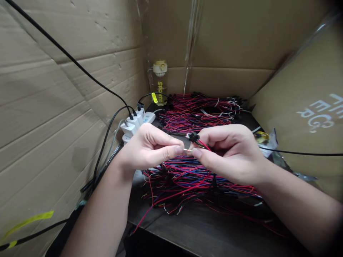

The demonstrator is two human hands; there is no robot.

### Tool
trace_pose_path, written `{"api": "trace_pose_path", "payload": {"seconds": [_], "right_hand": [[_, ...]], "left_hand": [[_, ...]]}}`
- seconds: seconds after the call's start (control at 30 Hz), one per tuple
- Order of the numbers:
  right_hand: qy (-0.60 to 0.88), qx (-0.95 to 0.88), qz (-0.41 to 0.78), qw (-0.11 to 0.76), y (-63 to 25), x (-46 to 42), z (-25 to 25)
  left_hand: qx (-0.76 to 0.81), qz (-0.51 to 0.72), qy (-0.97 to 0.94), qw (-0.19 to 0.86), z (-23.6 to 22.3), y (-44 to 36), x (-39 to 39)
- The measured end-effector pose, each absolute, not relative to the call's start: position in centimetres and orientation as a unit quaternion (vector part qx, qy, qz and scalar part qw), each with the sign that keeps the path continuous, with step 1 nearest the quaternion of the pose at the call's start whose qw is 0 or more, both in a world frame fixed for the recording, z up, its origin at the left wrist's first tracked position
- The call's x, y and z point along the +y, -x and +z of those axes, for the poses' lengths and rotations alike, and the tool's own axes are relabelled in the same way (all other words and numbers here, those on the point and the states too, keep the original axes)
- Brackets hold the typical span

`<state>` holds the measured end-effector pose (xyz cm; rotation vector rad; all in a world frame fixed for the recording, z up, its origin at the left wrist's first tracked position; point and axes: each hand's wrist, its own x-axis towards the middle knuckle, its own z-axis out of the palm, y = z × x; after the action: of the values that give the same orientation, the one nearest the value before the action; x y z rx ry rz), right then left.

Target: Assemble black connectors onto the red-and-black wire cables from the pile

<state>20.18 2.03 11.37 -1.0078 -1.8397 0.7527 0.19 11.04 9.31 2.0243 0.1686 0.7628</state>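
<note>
My left hand (pixel 158 148) is closed in a pinch, thumb against forefinger, on one end of a tiny whitish-orange wire end (pixel 187 150). Its other end sits at the thumb tip of my right hand (pixel 230 151), also pinched. A black plug connector (pixel 193 137) with red and dark wires stands out at the right forefinger; its wires run back into that hand. Both hands are held above a thick spread of red, blue and black wires (pixel 184 169), so the fingertips almost meet. What lies inside the right palm is hidden.
Bundled red wire harnesses (pixel 198 101) lie at the back. White chargers (pixel 131 125) fill a power strip on the left, with black cables (pixel 77 64) running up the cardboard wall (pixel 40 107). A bottle (pixel 160 84) stands in the back corner. The dark table's front edge (pixel 171 242) is below.
</note>
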Motion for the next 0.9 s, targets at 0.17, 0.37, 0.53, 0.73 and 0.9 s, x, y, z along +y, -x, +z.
{"api": "trace_pose_path", "payload": {"seconds": [0.17, 0.37, 0.53, 0.73, 0.9], "right_hand": [[0.41, -0.731, 0.325, 0.438, -20.29, 2.14, 11.55], [0.412, -0.742, 0.308, 0.43, -20.41, 2.13, 11.4], [0.416, -0.753, 0.273, 0.43, -20.32, 1.98, 11.41], [0.426, -0.776, 0.199, 0.42, -19.83, 1.76, 11.68], [0.45, -0.775, 0.078, 0.436, -19.47, 1.62, 11.48]], "left_hand": [[0.063, 0.338, -0.819, 0.459, 9.26, -0.32, 10.87], [0.074, 0.354, -0.833, 0.42, 9.11, -0.26, 11.12], [0.104, 0.379, -0.814, 0.428, 9.3, -0.48, 10.91], [0.111, 0.419, -0.786, 0.442, 9.28, -0.72, 10.53], [0.108, 0.447, -0.774, 0.435, 9.15, -0.92, 10.46]]}}
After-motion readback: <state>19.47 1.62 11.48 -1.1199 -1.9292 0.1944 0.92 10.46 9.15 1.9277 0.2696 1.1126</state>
